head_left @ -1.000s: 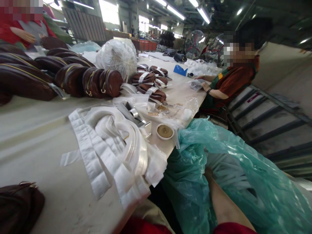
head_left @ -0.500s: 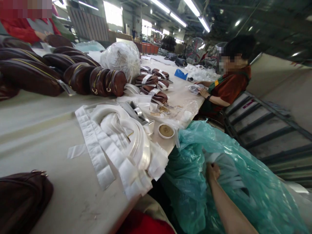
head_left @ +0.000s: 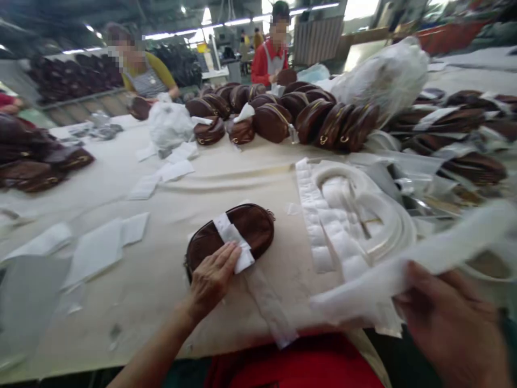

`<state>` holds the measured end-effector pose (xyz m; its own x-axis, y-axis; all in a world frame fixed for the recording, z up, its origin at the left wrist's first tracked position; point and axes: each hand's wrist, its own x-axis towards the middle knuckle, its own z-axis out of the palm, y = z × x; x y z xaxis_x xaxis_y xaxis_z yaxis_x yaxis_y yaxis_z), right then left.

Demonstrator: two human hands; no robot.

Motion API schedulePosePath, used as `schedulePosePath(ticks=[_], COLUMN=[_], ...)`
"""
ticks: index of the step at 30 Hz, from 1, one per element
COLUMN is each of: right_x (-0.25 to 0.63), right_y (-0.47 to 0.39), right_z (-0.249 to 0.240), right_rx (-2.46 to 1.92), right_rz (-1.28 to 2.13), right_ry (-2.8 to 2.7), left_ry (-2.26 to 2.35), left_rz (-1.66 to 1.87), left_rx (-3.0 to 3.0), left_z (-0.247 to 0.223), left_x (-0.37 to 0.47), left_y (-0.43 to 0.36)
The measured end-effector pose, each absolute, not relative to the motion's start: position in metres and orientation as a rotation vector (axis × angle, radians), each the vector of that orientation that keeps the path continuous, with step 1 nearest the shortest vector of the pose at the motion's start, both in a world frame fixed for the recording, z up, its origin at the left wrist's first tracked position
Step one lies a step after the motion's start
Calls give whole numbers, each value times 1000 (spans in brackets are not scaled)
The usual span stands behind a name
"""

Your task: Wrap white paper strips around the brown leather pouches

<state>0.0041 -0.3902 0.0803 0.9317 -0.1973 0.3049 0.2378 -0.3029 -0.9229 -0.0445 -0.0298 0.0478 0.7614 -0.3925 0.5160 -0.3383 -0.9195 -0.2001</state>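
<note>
On the table, a dark brown leather pouch [head_left: 254, 223] lies with a white strip [head_left: 229, 231] across its middle. My left hand [head_left: 214, 275] rests on the near end of this strip and the pouch's near edge, its fingers laid flat and close together. At the right, my right hand [head_left: 448, 312], smeared by motion, is closed around a long translucent white plastic strip [head_left: 363, 291], which stretches to both sides of the fingers. A clear strip [head_left: 270, 304] lies between the pouch and the table's front edge.
Coiled white strips [head_left: 388, 231] lie right of the pouch. Brown pouches [head_left: 270, 121] stand in rows behind, beside a large plastic-wrapped bundle [head_left: 379, 75]. White sheets [head_left: 97, 253] lie at left. Two people, one in red [head_left: 269, 59] and one in yellow [head_left: 161, 73], are across the table.
The view has swung left. My right hand, earlier inside the green plastic bag, is now over the table edge with a translucent strip. My left hand and the strapped pouch have come into view.
</note>
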Motion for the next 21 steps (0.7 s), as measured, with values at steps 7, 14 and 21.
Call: schedulePosePath(ticks=[7,14,21], right_x=[5,10,17], right_y=[-224,-184,-180], right_z=[51,54,50], right_rx=[-1065,-1070,-1215], right_rz=[832,849,891], right_ry=[342,396,314], left_ry=[579,613,571], left_rz=[-792,-555,-591], left_rx=[-3016,-3217,-3052], left_z=[54,73,62], left_x=[-39,-39,-47], left_y=[-31,-28,-36])
